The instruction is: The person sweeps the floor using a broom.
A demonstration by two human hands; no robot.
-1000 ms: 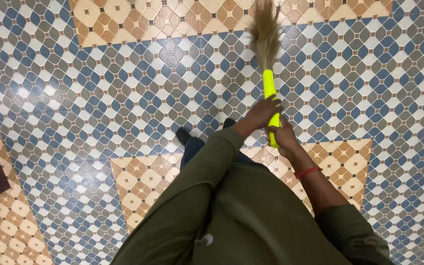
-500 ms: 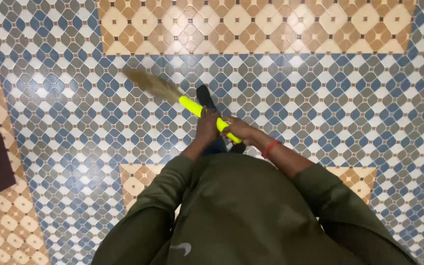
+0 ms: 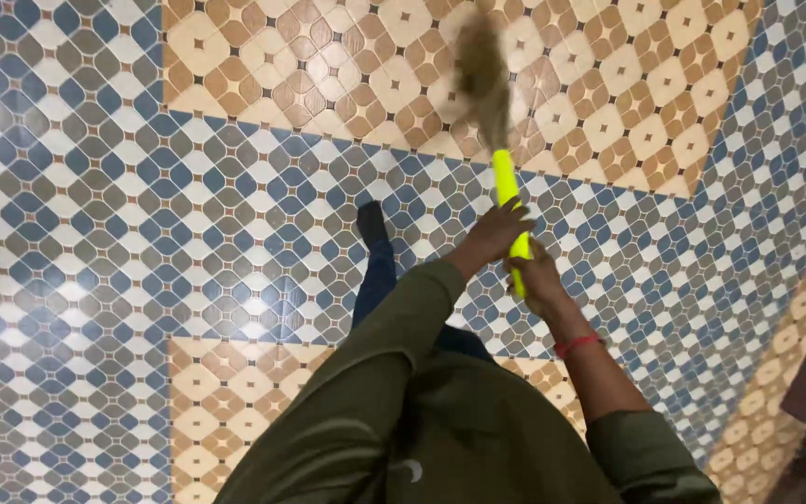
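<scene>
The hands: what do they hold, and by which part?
Both hands, left hand above right hand, hold a grass broom by its yellow handle.

A: What are the hands on?
B: Both grip a grass broom with a bright yellow plastic handle (image 3: 507, 210). The left hand (image 3: 496, 230) wraps higher up, the right hand (image 3: 538, 276) just below it, touching.
A: And the bristles?
B: Blurred, over the tan-and-blue patterned tile floor (image 3: 142, 187), beyond a dark shoe (image 3: 371, 223).
</scene>
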